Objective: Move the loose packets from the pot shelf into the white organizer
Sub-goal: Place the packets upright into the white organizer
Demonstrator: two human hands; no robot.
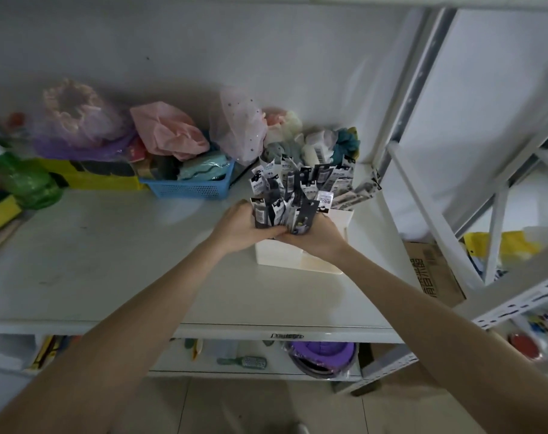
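White organizer (297, 261) sits on the shelf (110, 261) already crammed with packets, so both hands, left hand (240, 228) and right hand (316, 236), keep a closed grip on one bunch of packets (282, 214), squeezing it in upright.

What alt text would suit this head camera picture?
Two bare hands, left and right, hold a bunch of black-and-white packets over a white plastic organizer on a pale shelf, beside a blue mesh basket.
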